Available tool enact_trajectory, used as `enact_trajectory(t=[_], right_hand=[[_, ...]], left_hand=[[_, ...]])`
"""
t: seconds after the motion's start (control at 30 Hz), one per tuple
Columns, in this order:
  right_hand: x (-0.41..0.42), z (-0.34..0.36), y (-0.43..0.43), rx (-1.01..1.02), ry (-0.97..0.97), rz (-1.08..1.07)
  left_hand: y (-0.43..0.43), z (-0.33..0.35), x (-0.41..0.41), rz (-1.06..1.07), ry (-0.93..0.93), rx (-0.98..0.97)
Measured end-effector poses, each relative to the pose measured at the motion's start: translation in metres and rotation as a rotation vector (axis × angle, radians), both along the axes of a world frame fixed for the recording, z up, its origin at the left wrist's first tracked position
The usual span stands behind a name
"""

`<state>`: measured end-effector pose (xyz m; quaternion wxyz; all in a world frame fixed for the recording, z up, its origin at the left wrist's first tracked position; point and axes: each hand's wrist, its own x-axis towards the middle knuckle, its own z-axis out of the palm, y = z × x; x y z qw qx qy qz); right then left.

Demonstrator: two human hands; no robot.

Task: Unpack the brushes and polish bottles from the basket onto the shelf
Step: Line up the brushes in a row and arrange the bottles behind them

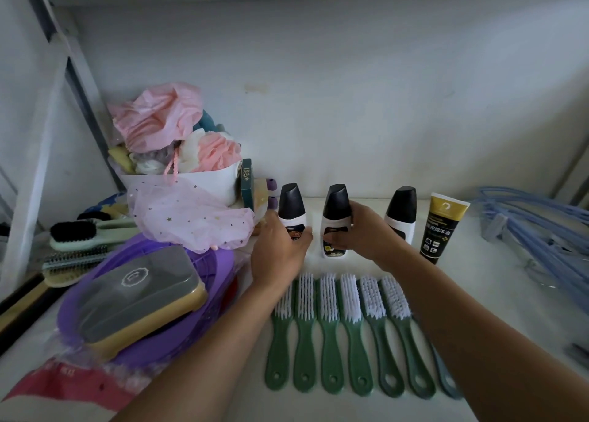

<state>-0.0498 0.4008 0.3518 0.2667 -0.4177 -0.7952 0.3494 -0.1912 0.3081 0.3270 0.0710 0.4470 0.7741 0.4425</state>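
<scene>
Three white polish bottles with black caps stand upright in a row on the white shelf [478, 281]. My left hand [275, 251] grips the left bottle [291, 209]. My right hand [363, 233] grips the middle bottle [335, 213]. The third bottle [401, 213] stands free beside a black and gold tube [441, 230]. In front of the bottles lie several green-handled brushes [331, 332] with white bristles, side by side, handles toward me. My right forearm covers most of a grey-blue brush [446, 377].
A purple basket [220, 262] lies at the left with a grey and tan box [137, 291] on it. Behind it are a white tub [204, 182] of bath sponges, pink netting, and several brushes [76, 243]. Blue hangers [535, 227] lie at the right.
</scene>
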Motion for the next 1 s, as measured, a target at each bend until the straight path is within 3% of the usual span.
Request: enact_trajectory(t=[0.23, 1.0], right_hand=[[0.008, -0.009, 0.004, -0.108, -0.058, 0.076], [0.007, -0.020, 0.012, -0.044, -0.107, 0.007]], left_hand=[[0.008, -0.001, -0.018, -0.167, -0.244, -0.027], [0.009, -0.011, -0.030, -0.207, -0.404, -0.050]])
